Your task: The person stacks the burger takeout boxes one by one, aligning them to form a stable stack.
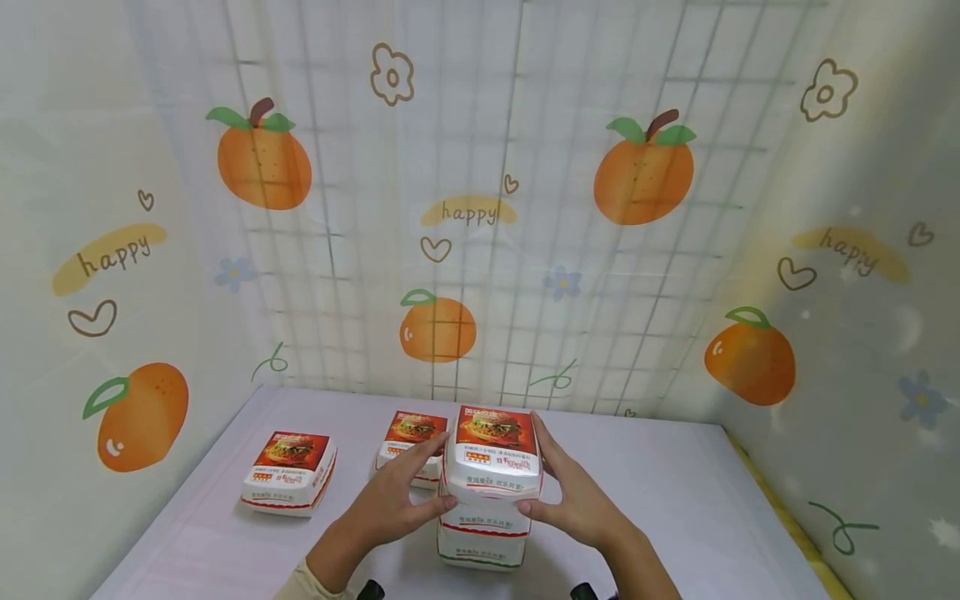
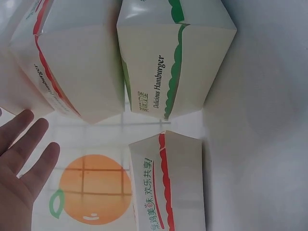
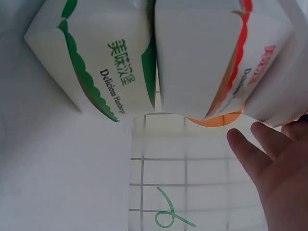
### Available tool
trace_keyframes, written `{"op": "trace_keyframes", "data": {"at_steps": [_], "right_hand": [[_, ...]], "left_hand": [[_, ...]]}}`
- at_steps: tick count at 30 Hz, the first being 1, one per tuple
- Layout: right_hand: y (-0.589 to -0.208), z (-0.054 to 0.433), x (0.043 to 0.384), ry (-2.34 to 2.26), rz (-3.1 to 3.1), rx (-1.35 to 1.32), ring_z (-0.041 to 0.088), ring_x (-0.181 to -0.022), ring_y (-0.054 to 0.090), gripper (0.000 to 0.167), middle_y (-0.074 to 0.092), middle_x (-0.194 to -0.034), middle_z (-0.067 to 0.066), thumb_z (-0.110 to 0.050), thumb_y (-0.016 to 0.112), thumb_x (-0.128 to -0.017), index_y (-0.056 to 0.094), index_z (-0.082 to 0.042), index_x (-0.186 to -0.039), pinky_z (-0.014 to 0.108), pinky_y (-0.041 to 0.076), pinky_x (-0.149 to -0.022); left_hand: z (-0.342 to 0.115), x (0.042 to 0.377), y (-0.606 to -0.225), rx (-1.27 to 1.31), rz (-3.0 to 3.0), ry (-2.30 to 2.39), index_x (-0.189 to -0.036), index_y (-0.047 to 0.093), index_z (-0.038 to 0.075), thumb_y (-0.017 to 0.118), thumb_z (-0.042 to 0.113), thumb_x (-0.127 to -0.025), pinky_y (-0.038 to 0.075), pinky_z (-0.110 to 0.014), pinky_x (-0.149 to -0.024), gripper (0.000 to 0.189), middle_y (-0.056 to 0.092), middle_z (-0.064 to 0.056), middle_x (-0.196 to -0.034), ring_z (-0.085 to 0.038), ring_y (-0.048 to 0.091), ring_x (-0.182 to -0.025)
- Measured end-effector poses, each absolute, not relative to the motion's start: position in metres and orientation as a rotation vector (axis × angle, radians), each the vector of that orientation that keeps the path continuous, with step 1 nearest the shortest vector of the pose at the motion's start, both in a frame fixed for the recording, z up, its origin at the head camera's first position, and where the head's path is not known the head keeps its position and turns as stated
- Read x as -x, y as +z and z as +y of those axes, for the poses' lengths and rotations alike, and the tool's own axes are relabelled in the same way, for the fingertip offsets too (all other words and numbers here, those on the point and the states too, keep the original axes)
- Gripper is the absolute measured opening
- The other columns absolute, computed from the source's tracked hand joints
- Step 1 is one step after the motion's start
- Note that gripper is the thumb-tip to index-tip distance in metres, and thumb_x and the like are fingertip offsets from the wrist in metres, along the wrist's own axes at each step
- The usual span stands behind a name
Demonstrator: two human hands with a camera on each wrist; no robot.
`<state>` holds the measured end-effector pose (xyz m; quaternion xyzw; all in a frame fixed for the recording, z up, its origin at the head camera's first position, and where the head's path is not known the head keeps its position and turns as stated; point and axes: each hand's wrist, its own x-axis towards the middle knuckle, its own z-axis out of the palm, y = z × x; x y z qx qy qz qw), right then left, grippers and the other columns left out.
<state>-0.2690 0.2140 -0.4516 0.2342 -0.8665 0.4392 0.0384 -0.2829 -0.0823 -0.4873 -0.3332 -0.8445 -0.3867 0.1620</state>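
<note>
Both hands hold a hamburger box [image 1: 492, 475] with a burger picture on its lid, at the top of a stack. My left hand [image 1: 393, 500] has its thumb at the lower front corner and its fingers along the left side. On the opposite side, my right hand [image 1: 577, 500] grips the box the same way. Beneath it are a red-trimmed box [image 2: 82, 62] and, at the bottom, a green-trimmed box [image 3: 103, 67]. In the right wrist view the fingertips [image 3: 236, 137] reach the upper box's side.
One more burger box [image 1: 288, 471] sits on the white tabletop [image 1: 637, 467] to the left. Another box [image 1: 415, 437] stands behind my left hand, partly covered by it. A curtain [image 1: 555, 333] printed with oranges encloses the back and sides.
</note>
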Motion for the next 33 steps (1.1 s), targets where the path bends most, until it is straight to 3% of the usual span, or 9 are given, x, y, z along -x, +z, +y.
{"op": "trace_keyframes", "data": {"at_steps": [10,25,33], "right_hand": [[-0.451,0.213,0.266,1.356,-2.671,-0.687,0.036,-0.137,0.033,0.11,0.016,-0.16,-0.003,-0.044,0.079,-0.075,0.004,-0.039,-0.156,0.065,0.034,-0.1],[-0.456,0.217,0.263,1.359,-2.574,-0.738,0.04,-0.138,0.03,0.119,0.019,-0.159,0.01,-0.038,0.084,-0.071,0.002,-0.036,-0.156,0.064,0.035,-0.099],[-0.458,0.217,0.264,1.296,-2.499,-0.797,0.034,-0.143,0.021,0.115,0.015,-0.161,0.006,-0.034,0.083,-0.073,0.005,-0.032,-0.157,0.062,0.035,-0.101]], "left_hand": [[-0.085,0.284,-0.486,0.977,-2.429,-1.06,-0.152,0.034,0.026,0.062,0.058,-0.088,0.042,-0.054,-0.099,0.077,0.047,0.006,-0.145,-0.02,0.045,-0.131],[-0.091,0.289,-0.487,1.028,-2.377,-1.053,-0.15,0.037,0.026,0.067,0.055,-0.085,0.042,-0.053,-0.099,0.078,0.047,0.008,-0.145,-0.018,0.045,-0.131],[-0.119,0.315,-0.491,0.955,-2.461,-1.12,-0.149,0.041,0.024,0.074,0.037,-0.085,0.037,-0.054,-0.103,0.073,0.046,0.006,-0.146,-0.021,0.042,-0.133]]}}
